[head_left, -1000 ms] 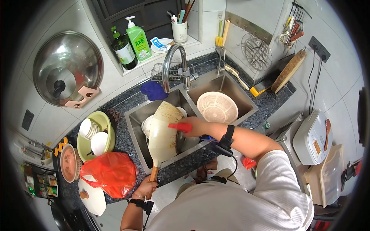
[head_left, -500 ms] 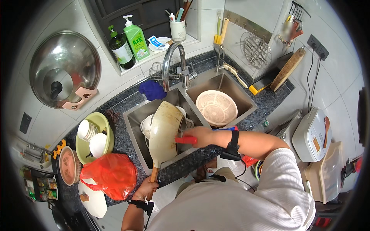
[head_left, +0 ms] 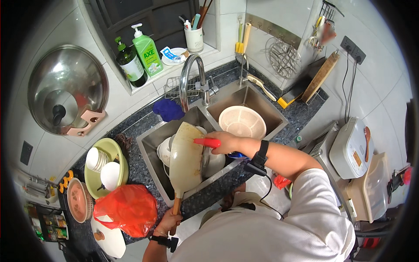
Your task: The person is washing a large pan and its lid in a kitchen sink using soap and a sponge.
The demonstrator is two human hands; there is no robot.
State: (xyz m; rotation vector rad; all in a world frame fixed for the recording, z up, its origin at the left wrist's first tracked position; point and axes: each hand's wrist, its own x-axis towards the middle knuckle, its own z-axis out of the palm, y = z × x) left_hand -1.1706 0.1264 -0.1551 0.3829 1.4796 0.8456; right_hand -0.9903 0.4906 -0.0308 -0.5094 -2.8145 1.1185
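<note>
Cream round metal frying pan [head_left: 187, 159], wooden handle: rigid, likely heavy, wet-slippery; best gripped at handle, left hand [head_left: 168, 219] fingers wrapped. Right hand [head_left: 227, 142] fingers curled around red-handled brush [head_left: 207, 142].

White short-sleeved shirt, black wristbands

You are standing in a home kitchen, at a double-bowl stainless steel sink [head_left: 279, 126] set into a dark speckled stone counter. Behind the sink rises a curved chrome tap [head_left: 188, 78], and further back a green pump bottle of dish soap [head_left: 146, 52] stands on the sill. To the sink's left a large domed steel pot lid [head_left: 65, 98] hangs on white tiles; to its right sits a white rice cooker [head_left: 351, 148].
</note>
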